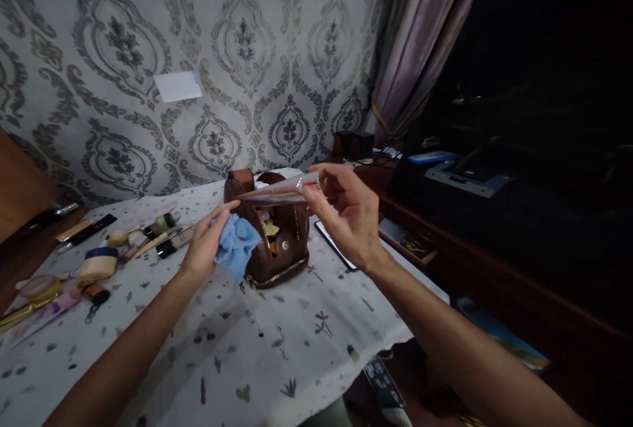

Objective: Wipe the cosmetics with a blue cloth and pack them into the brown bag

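Bare forearms (pixel 455 338) foremost; right hand (pixel 353 219) pinches a flat, glossy item (pixel 279 190), left hand (pixel 204 246) clasps crumpled blue cloth (pixel 237 244).

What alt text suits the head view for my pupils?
The right hand holds a thin, shiny item in front of a brown bag; the left hand, at the item's other end, clutches a blue cloth. Jars and tubes lie leftward on a patterned tablecloth.
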A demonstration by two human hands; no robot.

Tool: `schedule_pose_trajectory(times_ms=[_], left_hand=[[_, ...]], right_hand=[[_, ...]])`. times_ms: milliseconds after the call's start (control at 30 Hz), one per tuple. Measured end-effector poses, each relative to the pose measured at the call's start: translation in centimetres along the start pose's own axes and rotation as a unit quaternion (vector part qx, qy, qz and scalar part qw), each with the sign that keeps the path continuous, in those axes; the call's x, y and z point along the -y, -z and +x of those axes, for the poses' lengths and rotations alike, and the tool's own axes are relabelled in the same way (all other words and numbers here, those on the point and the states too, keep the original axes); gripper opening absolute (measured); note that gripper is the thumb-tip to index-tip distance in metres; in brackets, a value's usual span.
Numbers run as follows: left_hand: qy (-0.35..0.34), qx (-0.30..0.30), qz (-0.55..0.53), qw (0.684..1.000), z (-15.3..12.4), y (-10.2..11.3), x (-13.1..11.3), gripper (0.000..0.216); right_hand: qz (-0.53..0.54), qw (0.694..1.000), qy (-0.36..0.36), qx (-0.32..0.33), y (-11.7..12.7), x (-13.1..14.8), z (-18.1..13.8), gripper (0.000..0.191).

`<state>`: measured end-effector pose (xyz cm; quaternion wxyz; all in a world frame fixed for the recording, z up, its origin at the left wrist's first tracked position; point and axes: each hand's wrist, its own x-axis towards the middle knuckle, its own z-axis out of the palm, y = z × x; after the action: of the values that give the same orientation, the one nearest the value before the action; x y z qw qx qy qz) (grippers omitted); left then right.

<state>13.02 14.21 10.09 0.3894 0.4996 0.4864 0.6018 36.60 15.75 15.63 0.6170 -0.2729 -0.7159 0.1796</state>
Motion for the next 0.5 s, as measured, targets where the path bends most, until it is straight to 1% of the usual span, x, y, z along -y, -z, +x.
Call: schedule_pose_trajectory(times_ms=[100, 167, 267, 367, 500], left_hand=[[-0.017, 0.074, 0.132, 0.988, -1.2, 0.5, 0.3, 0.057], [-0.038, 0.095, 0.186, 0.977, -1.8, 0.8, 0.5, 0.056], [-0.049, 0.091, 0.206, 0.973, -2.2, 1.1, 0.9, 0.056], [-0.050, 0.096, 0.210, 0.972, -2.3, 1.3, 1.4, 0.057], [-0.063, 0.111, 0.221, 0.967, -2.3, 1.7, 1.8, 0.059]], right_hand=[[-0.049, 0.999, -0.010, -0.013, 0.3, -0.7, 0.7, 0.028], [-0.108, 0.994, -0.009, -0.005, 0.3, -1.3, 1.3, 0.028], [-0.193, 0.981, -0.006, 0.018, 0.0, -2.5, 2.2, 0.028], [-0.252, 0.967, -0.011, 0.042, -0.9, -3.7, 3.1, 0.028], [-0.347, 0.933, -0.031, 0.089, -2.6, -4.5, 3.8, 0.023]])
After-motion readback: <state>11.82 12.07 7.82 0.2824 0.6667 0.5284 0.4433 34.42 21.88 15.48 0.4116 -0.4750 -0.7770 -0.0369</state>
